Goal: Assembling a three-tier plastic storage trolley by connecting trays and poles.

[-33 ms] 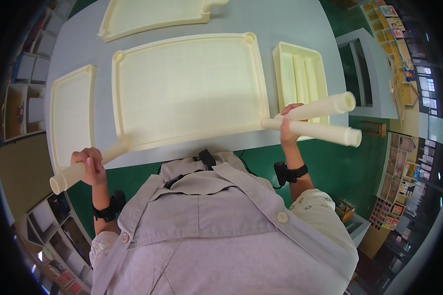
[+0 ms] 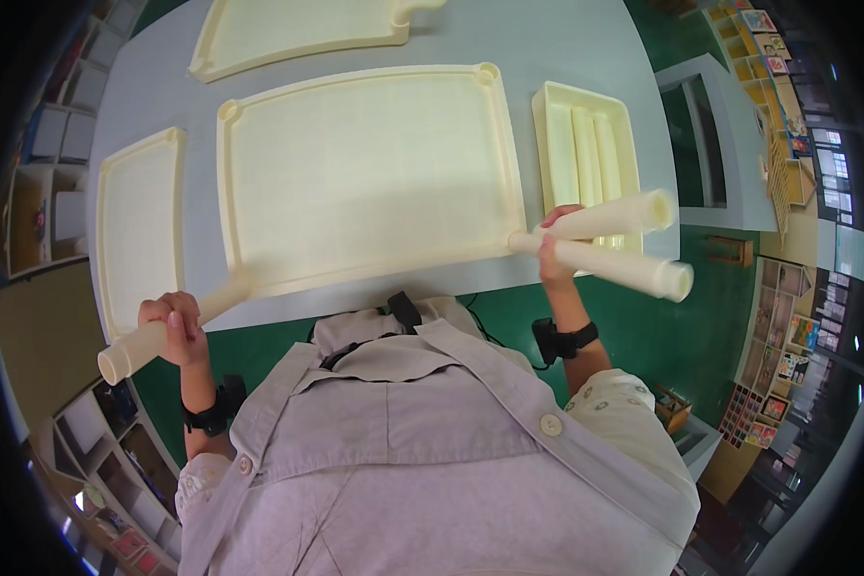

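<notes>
A large cream plastic shelf panel with a raised rim and round corner sockets lies on the table before me. My left hand is wrapped round a cream tube, whose inner end meets the panel's near left corner. My right hand grips two cream tubes that fan out to the right. The lower tube lines up with the near right corner of the panel. The upper tube passes over the near end of a cream bin.
More tubes lie inside the bin. A narrower cream panel is on the left, and another panel at the back. All rest on the grey table. Shelving units flank the room; a grey open-sided unit stands right.
My right hand has shifted slightly left, and the outer ends of its two tubes have swung a little left and nearer to me. My left hand has hardly moved.
</notes>
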`<state>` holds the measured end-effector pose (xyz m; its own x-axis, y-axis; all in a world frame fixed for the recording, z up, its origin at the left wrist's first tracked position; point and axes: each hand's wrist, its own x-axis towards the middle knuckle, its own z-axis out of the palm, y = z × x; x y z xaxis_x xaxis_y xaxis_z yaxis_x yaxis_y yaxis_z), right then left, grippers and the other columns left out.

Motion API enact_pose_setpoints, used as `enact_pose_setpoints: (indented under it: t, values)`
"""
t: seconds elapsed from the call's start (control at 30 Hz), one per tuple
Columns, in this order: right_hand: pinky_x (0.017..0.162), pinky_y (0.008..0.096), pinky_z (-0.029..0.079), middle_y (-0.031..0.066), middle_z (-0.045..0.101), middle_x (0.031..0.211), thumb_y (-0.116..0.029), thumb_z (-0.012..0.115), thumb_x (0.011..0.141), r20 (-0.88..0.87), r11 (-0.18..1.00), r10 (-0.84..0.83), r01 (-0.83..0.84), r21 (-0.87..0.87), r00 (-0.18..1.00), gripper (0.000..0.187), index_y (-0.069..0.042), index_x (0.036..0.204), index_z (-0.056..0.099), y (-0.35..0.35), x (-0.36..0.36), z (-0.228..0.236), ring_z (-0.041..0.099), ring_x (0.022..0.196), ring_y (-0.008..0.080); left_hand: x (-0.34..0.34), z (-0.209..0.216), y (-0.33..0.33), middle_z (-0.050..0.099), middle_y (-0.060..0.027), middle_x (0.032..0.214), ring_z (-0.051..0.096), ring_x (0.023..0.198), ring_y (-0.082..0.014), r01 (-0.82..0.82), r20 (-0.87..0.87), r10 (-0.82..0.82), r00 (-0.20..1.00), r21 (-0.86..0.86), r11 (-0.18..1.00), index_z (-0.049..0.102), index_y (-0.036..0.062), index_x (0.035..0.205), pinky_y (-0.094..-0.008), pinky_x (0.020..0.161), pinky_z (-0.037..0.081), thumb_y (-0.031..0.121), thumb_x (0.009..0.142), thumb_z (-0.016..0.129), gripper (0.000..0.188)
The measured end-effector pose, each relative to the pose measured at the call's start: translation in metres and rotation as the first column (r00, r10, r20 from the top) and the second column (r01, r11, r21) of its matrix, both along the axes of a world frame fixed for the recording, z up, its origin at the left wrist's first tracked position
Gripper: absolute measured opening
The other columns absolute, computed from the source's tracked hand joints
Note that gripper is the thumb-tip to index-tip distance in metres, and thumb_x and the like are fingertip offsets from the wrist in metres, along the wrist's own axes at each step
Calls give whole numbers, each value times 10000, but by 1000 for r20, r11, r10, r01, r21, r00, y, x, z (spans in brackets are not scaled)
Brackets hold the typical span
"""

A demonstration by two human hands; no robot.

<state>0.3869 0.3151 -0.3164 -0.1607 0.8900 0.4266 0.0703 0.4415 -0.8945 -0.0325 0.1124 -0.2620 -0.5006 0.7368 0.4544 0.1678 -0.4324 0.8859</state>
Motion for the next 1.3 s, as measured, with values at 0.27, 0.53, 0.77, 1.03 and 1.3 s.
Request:
enact_pose_setpoints:
  t: [0.27, 0.53, 0.77, 1.03, 1.3]
  values:
    - [688, 304, 389, 98, 412, 842, -89, 518, 669, 196, 999, 6, -13, 36, 981, 335, -36, 969, 380, -7, -10, 3, 431, 760, 174, 7, 0, -1, 327, 22, 447, 287, 365, -72, -49, -39, 49, 998, 1, 999, 339, 92, 671, -216, 373, 221, 119, 779, 518, 211]
    - [644, 282, 400, 79, 429, 810, -124, 560, 660, 100, 997, 76, -75, -12, 992, 342, -37, 949, 400, -5, -7, 1, 444, 722, 167, -20, 17, 12, 366, 26, 412, 330, 307, -87, 315, 29, -314, 949, -68, 947, 362, 93, 584, -221, 329, 235, 148, 708, 598, 272]
    - [665, 293, 385, 83, 438, 820, -204, 568, 683, 113, 996, 82, -79, -34, 990, 377, -27, 969, 399, 5, -1, -13, 440, 738, 164, 5, 4, 2, 372, 14, 453, 345, 339, -104, 139, -35, -137, 990, 60, 989, 402, 77, 596, -223, 344, 260, 100, 695, 614, 235]
    - [684, 308, 388, 102, 426, 856, -125, 538, 669, 79, 993, 39, -47, 108, 996, 359, -29, 976, 377, 7, 0, -20, 443, 754, 191, 31, 5, 9, 335, -1, 452, 276, 371, -86, -131, 46, 132, 990, -15, 991, 360, 67, 631, -238, 395, 261, 81, 755, 493, 182]
    - [723, 308, 388, 92, 433, 898, -68, 524, 674, -148, 997, -59, 66, 45, 987, 418, -35, 1052, 351, 4, -19, -27, 433, 784, 174, -15, 1, 20, 374, -21, 448, 324, 380, -100, 266, 82, -262, 962, -44, 963, 378, 52, 587, -235, 394, 280, 57, 710, 547, 208]
